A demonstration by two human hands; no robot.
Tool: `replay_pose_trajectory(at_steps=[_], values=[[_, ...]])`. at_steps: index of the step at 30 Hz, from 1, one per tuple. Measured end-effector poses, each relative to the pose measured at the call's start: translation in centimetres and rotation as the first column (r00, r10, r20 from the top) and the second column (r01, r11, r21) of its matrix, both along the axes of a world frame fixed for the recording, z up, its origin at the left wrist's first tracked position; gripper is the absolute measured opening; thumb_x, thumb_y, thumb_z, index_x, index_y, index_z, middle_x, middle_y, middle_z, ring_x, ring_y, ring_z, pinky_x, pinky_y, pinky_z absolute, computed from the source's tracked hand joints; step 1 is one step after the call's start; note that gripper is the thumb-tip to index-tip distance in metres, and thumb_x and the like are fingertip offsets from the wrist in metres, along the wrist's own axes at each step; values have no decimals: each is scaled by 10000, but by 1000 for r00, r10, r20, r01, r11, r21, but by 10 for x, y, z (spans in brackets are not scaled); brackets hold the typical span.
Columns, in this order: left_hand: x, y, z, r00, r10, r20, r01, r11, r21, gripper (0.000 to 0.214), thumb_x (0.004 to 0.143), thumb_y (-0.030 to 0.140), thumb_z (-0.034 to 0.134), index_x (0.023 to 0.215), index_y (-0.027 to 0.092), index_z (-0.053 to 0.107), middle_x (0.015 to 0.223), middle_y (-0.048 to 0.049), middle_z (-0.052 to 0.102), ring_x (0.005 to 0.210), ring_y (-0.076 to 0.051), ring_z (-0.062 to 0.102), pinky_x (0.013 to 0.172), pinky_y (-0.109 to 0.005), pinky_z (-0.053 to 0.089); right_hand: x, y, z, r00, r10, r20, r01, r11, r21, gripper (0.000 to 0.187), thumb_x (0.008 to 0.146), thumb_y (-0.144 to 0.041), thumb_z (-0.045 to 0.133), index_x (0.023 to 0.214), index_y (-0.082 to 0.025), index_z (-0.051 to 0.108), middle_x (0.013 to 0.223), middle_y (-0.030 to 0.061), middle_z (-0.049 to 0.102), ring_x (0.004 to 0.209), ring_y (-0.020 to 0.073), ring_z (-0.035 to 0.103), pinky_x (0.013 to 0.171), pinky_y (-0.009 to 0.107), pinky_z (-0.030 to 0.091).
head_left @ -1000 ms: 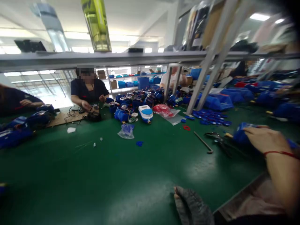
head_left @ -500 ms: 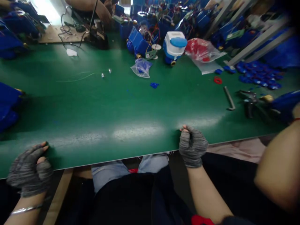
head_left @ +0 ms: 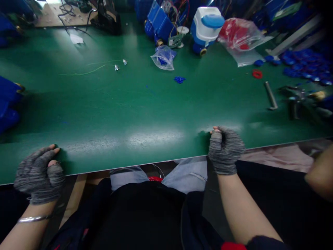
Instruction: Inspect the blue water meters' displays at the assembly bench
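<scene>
Tilting further down since half a second ago, bringing lap and both gloved hands closer. Gripping near edge of green table [head_left: 145,118]: left hand [head_left: 39,175] curled over it near left, right hand [head_left: 225,149] clenched on it near right, holding nothing else. Possibly jolting the table, rolling the metal rod [head_left: 270,95] at right. Farther off, risking toppling the blue-capped meter [head_left: 206,27] beside the red bag [head_left: 239,33].
</scene>
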State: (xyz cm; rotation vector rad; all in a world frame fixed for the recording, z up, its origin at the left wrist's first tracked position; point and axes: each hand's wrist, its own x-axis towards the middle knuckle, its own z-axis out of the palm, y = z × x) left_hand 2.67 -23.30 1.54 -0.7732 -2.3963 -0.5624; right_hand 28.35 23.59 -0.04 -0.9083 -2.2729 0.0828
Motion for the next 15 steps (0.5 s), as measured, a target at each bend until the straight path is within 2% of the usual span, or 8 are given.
replay_pose_trajectory(at_steps=[4, 6, 8, 9, 10, 11, 13, 15], values=[[-2, 4, 4, 997, -6, -81, 10, 999, 41, 381, 875, 391, 454, 983, 106, 682, 1045, -117, 683, 1018, -292, 624, 945, -492, 445, -3, 1, 0, 998, 60, 11, -60, 996, 71, 296, 886, -286, 481, 953, -93, 696, 916, 123, 711, 885, 237, 644, 854, 374, 493], [27, 21, 8, 998, -13, -60, 15, 999, 39, 295, 893, 299, 481, 1032, 95, 642, 1090, -130, 653, 1059, -292, 600, 966, -518, 432, -3, 1, 1, 996, 83, 28, -85, 993, 83, 288, 876, -275, 495, 970, -98, 701, 935, 122, 711, 895, 245, 644, 858, 383, 492], [77, 55, 3, 994, -102, 28, 103, 995, -18, 322, 873, 190, 539, 1189, 127, 549, 1317, -147, 528, 1282, -312, 439, 1066, -561, 336, -3, 0, 3, 994, 103, 49, -106, 991, 83, 284, 869, -270, 501, 978, -105, 703, 934, 121, 710, 897, 252, 642, 859, 391, 488], [106, 77, -7, 964, -226, 137, 240, 966, -91, 295, 855, 187, 577, 1149, 205, 569, 1294, -85, 560, 1271, -274, 460, 1079, -526, 350, -3, 1, 4, 991, 117, 62, -122, 989, 85, 282, 867, -272, 503, 978, -109, 704, 926, 120, 709, 891, 253, 640, 855, 392, 486], [134, 101, -21, 896, -345, 279, 397, 904, -159, 250, 857, 216, 577, 1100, 273, 596, 1215, -27, 616, 1217, -230, 514, 1080, -479, 374, -3, 1, 6, 988, 134, 76, -140, 986, 88, 280, 865, -276, 504, 976, -112, 703, 916, 118, 707, 886, 254, 638, 852, 392, 482], [160, 125, -39, 810, -391, 436, 515, 831, -212, 225, 864, 232, 578, 1078, 288, 617, 1151, -16, 648, 1170, -215, 549, 1072, -449, 393, -3, 1, 7, 984, 152, 91, -161, 983, 92, 278, 865, -281, 505, 973, -114, 700, 906, 116, 704, 880, 254, 635, 849, 391, 479], [193, 165, -83, 632, -314, 709, 657, 702, -275, 205, 897, 246, 582, 1093, 206, 627, 1106, -67, 654, 1077, -218, 595, 996, -434, 459, -3, 3, 8, 974, 192, 119, -204, 974, 102, 270, 864, -288, 508, 962, -117, 694, 886, 112, 696, 868, 252, 626, 843, 390, 471], [202, 189, -129, 465, -88, 881, 723, 612, -320, 274, 902, 362, 625, 1070, 145, 626, 1066, -99, 646, 978, -242, 625, 895, -459, 512, -3, 5, 9, 966, 223, 134, -238, 964, 115, 255, 861, -287, 518, 960, -121, 684, 885, 108, 691, 866, 249, 617, 843, 393, 467]])
